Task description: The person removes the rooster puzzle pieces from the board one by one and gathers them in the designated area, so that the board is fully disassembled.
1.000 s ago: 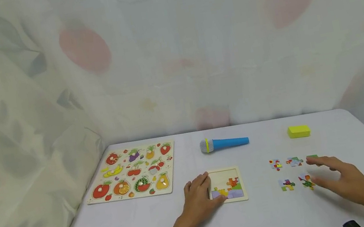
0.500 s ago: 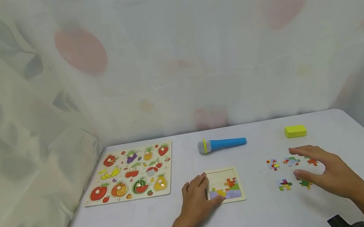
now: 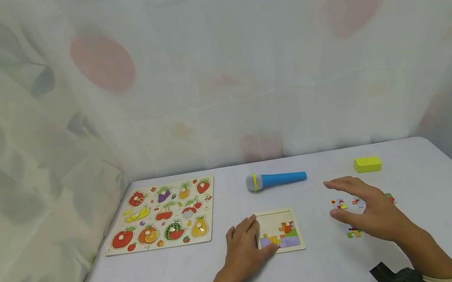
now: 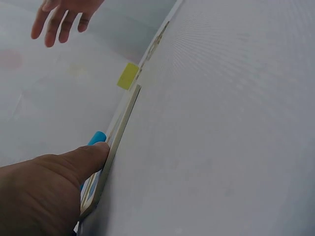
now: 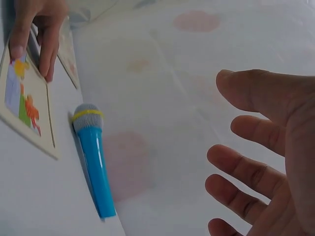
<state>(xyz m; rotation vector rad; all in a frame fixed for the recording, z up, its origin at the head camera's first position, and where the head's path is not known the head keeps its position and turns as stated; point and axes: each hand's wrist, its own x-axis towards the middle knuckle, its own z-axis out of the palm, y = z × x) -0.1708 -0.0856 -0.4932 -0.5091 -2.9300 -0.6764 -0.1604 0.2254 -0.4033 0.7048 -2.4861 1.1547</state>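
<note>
My left hand (image 3: 245,249) holds a small wooden puzzle tray (image 3: 271,223) at its left side, its thumb on the lower edge and its fingers along the far left. A few joined picture pieces (image 3: 290,239) fill the tray's lower part. To the right, my right hand (image 3: 377,212) is above several loose jigsaw pieces (image 3: 354,233), partly covering them. In the right wrist view its thumb (image 5: 251,91) and fingers are spread apart, with nothing between them. The left wrist view shows the left thumb (image 4: 91,160) against the tray's edge (image 4: 120,130).
A fruit peg puzzle board (image 3: 161,228) lies at the table's back left. Behind the tray is a blue toy microphone (image 3: 283,177) with a grey head. A yellow block (image 3: 367,165) stands at the back right. Patterned curtains (image 3: 199,90) enclose the table's back and sides.
My right hand has moved left across the loose pieces, its fingers staying spread. The left hand and the tray have stayed in place.
</note>
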